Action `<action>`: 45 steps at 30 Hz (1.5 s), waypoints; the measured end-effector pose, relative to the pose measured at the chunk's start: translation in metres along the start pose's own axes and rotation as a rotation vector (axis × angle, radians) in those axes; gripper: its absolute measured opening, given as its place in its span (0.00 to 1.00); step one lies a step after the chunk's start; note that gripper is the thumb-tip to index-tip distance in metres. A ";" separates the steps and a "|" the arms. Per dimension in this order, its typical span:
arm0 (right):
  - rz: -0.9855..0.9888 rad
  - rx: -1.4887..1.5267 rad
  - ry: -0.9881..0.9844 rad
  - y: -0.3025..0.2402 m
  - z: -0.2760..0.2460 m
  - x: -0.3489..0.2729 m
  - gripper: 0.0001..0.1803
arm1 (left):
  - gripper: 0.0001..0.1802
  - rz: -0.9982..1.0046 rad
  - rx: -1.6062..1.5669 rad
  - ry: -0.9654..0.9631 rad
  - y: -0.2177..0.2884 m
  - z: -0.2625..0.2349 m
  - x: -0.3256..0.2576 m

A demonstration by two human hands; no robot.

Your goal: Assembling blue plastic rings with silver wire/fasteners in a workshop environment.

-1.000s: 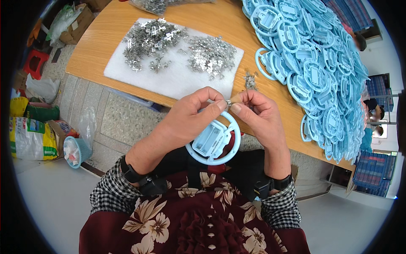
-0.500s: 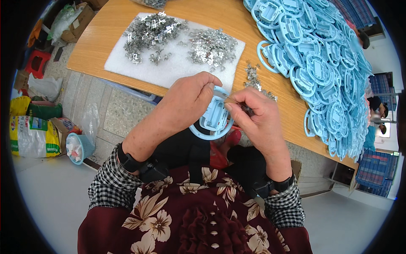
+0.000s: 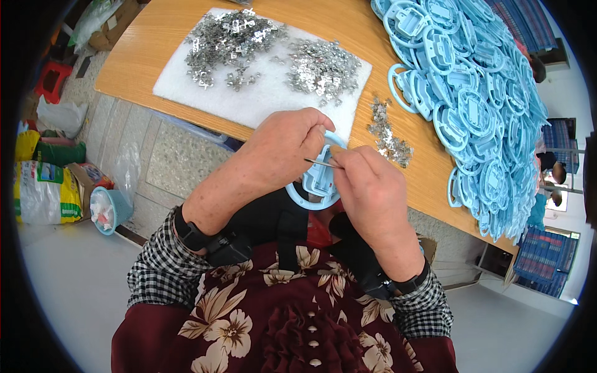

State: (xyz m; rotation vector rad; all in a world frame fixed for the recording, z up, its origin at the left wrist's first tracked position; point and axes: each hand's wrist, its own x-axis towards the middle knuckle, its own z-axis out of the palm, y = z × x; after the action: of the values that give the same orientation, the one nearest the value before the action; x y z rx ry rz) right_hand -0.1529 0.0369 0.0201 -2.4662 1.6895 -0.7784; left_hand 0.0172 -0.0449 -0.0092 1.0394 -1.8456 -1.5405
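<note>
My left hand [image 3: 289, 140] grips the upper rim of a light blue plastic steering-wheel-shaped part [image 3: 319, 180], a ring with a recessed block in its middle. The part is held tilted over my lap, just off the table's near edge. Closed in a pinch, my right hand [image 3: 370, 189] holds a thin metal tool [image 3: 322, 163] whose tip points left across the part's upper middle. The tool's kind and its other end cannot be made out. Fingers of both hands hide some of the ring.
On the wooden table [image 3: 140, 62] lies a white foam sheet [image 3: 180, 84] with two heaps of small metal clips [image 3: 227, 46]. A smaller clip pile [image 3: 388, 137] sits to its right. Many blue plastic parts [image 3: 472, 112] are heaped at right. A blue bin [image 3: 118, 208] stands at floor left.
My right hand has turned, and the thin metal tool now shows lying across the blue part. My left hand keeps its grip. The table has shifted slightly in view.
</note>
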 end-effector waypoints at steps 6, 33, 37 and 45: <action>0.046 -0.056 -0.207 -0.010 -0.017 -0.008 0.14 | 0.14 -0.009 -0.033 0.012 -0.003 0.000 0.002; 0.227 -0.104 -0.276 -0.014 -0.039 0.006 0.07 | 0.15 0.072 0.113 0.094 -0.003 0.006 0.001; 0.240 -0.189 -0.497 -0.013 -0.051 0.028 0.05 | 0.15 0.096 0.196 0.124 -0.002 0.009 0.000; -0.054 -0.324 -0.668 -0.012 -0.058 0.058 0.04 | 0.15 0.037 0.174 0.099 -0.001 0.009 0.000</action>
State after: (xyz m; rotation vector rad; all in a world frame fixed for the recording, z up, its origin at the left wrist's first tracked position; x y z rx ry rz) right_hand -0.1511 0.0040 0.0960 -2.5405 1.5630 0.3362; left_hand 0.0099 -0.0399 -0.0120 1.1320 -1.9448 -1.3011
